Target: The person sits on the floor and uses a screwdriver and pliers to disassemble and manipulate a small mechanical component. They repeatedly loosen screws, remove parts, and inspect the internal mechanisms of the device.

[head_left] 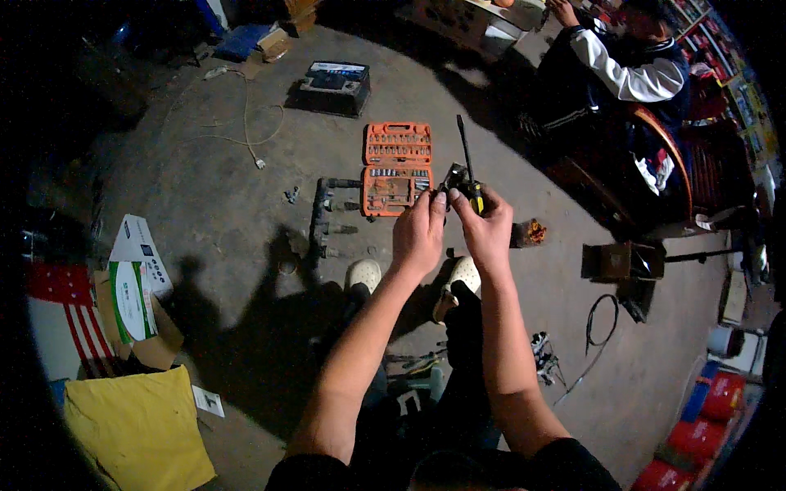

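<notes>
Both my hands are raised close together over the floor. My right hand (490, 231) is closed round a screwdriver (474, 186) with a yellow and black handle, its long dark shaft pointing away from me. Between the thumbs is a small dark metal part (455, 173); its exact kind is too small to make out. My left hand (420, 232) pinches this part from the left side, while the right thumb lies against or near it. Just beyond the left hand, an orange socket set case (398, 164) lies unfolded, with rows of sockets in it.
A dark pipe-like manifold (319, 214) lies left of the case, and a car battery (332, 87) stands farther back. A cable (248, 135) trails across the floor. At far right sits another person (626, 78). Boxes (135, 286) and yellow cloth (135, 425) are at left.
</notes>
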Tool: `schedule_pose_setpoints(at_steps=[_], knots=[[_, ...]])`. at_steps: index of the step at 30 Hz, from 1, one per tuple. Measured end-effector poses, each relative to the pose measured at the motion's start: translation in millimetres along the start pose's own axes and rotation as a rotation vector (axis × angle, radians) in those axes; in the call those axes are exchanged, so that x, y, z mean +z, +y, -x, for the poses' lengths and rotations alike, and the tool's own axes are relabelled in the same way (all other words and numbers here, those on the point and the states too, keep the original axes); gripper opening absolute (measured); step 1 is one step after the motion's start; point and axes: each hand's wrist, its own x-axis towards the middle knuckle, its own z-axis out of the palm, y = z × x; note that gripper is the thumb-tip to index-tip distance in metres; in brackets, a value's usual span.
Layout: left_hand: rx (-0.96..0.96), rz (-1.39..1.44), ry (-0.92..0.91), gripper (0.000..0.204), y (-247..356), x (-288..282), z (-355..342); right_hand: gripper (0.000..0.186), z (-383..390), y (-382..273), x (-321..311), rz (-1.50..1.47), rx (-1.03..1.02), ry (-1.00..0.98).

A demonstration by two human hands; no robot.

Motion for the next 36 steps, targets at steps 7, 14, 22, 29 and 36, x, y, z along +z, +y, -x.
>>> schedule_pose_setpoints(at_steps=[7, 14, 22, 29, 36], knots=[[-0.116, 0.008, 0.173, 0.038, -10.6, -18.9, -15.8, 0.027, 2.0, 3.9, 2.4, 0.135, -0.120, 0.001], [-0.182, 0.008, 0.296, 0.035, -21.4, -62.0, -28.9, 0.028, 27.1, 11.3, 21.2, 0.459, -0.290, -0.250], [-0.190, -0.030, 0.319, 0.028, -11.7, -63.2, -27.6, 0.030, 28.7, -1.8, 28.4, 0.493, -0.390, -0.199], [-0.149, -0.295, 0.323, 0.029, -35.7, -56.3, -27.2, 0.028, 33.0, 2.4, 36.0, 0.566, -0.345, -0.163], [0.016, -0.734, 0.256, 0.031, -16.1, -58.1, -23.9, 0.029, 30.9, 0.4, 34.9, 0.362, -0.110, -0.186]])
